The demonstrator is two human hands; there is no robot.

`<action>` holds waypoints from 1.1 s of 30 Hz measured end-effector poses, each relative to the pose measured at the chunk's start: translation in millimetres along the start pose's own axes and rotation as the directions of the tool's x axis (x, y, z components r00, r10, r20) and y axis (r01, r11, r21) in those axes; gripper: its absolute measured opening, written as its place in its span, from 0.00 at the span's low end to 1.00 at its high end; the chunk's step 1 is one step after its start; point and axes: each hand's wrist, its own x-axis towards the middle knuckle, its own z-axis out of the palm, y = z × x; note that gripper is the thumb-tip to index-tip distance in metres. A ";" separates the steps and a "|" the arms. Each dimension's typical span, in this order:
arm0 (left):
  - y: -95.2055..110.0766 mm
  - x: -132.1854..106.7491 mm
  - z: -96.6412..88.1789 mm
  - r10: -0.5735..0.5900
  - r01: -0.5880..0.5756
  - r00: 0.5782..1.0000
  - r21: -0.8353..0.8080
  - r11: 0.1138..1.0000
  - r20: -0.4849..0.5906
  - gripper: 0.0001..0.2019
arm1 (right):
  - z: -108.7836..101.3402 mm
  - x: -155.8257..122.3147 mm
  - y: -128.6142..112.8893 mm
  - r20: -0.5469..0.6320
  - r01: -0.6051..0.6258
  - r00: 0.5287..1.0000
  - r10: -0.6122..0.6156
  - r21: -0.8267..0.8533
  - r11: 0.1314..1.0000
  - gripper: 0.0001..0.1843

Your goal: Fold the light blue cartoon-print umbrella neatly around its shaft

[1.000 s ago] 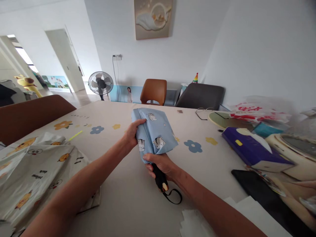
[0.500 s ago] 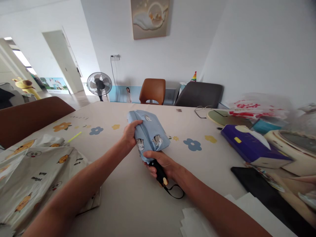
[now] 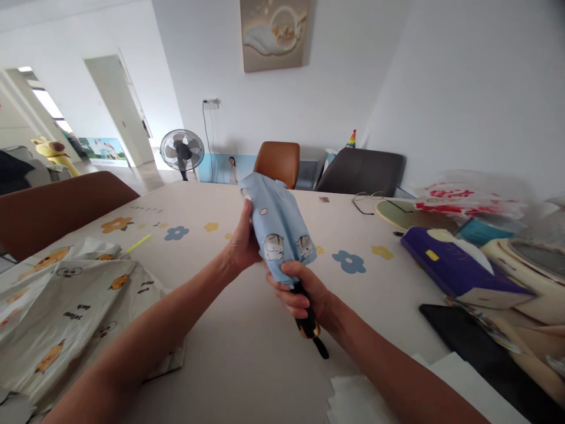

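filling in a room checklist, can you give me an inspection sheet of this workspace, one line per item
Surface: pale table printed with flowers.
Job's things: collapsed blue umbrella with animal print, black handle.
Clutter: duck-print fabric at left; purple box, plastic bag and white sheets at right, among other items.
Hands: left hand holds the canopy's side; right hand grips around the handle's top.
Cables: black cord hangs from wall socket.
Surroundings: fan, chairs, framed picture.
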 end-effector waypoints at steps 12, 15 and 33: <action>-23.1 12.9 -23.4 0.031 -0.020 0.996 0.138 0.990 -0.078 0.06 | -5.5 -3.8 -14.7 -0.039 0.202 0.979 -0.199 0.121 0.972 0.12; -22.0 10.9 -22.2 -0.007 0.013 0.999 0.139 0.990 -0.043 0.05 | -4.4 -4.3 -16.4 -0.058 0.222 0.975 -0.217 0.115 0.968 0.12; -29.1 4.5 -22.8 -0.152 0.164 0.984 0.140 0.977 -0.089 0.17 | 8.6 2.4 7.1 -0.135 0.039 0.990 -0.034 0.042 0.998 0.11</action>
